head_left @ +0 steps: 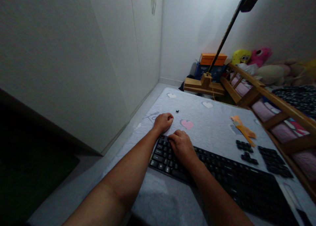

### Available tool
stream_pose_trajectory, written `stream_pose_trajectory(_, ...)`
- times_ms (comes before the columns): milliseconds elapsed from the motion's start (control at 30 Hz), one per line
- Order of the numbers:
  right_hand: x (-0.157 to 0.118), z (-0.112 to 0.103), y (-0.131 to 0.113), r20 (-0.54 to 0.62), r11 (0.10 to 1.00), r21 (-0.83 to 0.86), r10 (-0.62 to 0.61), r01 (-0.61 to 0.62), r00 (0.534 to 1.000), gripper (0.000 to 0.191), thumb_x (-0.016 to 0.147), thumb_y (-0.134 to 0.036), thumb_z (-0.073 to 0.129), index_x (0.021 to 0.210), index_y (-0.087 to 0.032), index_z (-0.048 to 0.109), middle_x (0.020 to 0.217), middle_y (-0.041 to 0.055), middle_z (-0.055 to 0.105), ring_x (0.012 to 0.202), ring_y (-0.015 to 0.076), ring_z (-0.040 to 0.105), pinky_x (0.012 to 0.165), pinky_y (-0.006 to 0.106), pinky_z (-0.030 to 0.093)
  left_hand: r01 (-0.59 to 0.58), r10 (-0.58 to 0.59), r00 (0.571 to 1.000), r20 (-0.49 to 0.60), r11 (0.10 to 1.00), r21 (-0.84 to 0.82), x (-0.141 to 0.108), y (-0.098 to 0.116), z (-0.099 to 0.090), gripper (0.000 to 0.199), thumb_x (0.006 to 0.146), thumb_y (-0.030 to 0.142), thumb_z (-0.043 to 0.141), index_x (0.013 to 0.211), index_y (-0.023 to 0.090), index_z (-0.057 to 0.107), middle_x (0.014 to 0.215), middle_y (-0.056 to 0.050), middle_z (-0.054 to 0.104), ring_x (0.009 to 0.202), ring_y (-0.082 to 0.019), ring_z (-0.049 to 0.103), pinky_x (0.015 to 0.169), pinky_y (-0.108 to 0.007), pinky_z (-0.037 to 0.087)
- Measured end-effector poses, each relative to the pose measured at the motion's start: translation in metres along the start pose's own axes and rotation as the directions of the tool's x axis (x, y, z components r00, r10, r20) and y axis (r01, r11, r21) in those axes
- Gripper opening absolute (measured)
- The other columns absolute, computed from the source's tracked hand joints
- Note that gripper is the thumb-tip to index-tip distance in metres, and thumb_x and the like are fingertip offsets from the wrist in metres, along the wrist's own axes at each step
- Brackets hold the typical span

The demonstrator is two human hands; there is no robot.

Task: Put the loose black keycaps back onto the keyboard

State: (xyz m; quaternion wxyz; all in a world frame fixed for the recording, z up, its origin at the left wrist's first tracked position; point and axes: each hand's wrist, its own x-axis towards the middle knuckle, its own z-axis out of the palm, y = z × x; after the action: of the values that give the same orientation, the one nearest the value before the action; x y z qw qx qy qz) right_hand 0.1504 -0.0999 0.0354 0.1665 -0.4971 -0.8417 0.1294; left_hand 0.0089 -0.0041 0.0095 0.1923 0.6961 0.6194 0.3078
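Observation:
A black keyboard (224, 168) lies slanted across a quilted, light blue cloth with hearts. My right hand (182, 146) rests on its upper left part, fingers bent down and pressed together at the top row of keys. Just beyond the keyboard's top left corner is my left hand (164, 122), its fingers curled into a pinch. Whatever lies between those fingertips is too small to name. A single small black keycap (177, 111) sits on the cloth past my left hand. My right hand and forearm cover part of the keys.
Loose black keycaps (275, 162) lie grouped at the right, beside a yellow-handled brush (244, 132) and an orange cloth (250, 132). A wooden bed rail (256, 91) borders the right side. Behind stands a wooden base (204, 84) with a black pole. A white wardrobe (111, 55) rises at left.

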Motion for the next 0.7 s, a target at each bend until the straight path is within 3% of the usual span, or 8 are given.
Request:
stream_pose_trajectory(400,-0.0014,-0.0006,-0.0014,-0.007,1.000,-0.028,0.002,-0.003,1.000,0.017,0.091,-0.015,0.057,0.102,-0.021,0.068,0.100,0.0054,0.064,0.097,0.0220,0.052,0.085,0.032,0.038,-0.002,0.002,1.000,0.006,1.000,0.005,0.0003,-0.0001,0.0006,0.018,0.084,0.022,0.058,0.092,0.018,0.074,0.084,-0.003,0.074,0.079,-0.016,0.066,0.075,-0.025,0.047)
stream_pose_trajectory(700,0.0004,-0.0017,-0.0015,-0.004,1.000,-0.021,0.010,-0.010,1.000,0.011,0.091,-0.017,0.057,0.092,-0.020,0.068,0.098,0.0053,0.064,0.095,0.0211,0.052,0.084,0.031,0.038,-0.002,0.002,1.000,0.002,1.000,-0.002,0.0000,-0.0005,0.0005,0.018,0.084,0.023,0.058,0.091,0.018,0.074,0.083,-0.003,0.074,0.078,-0.016,0.065,0.073,-0.025,0.047)
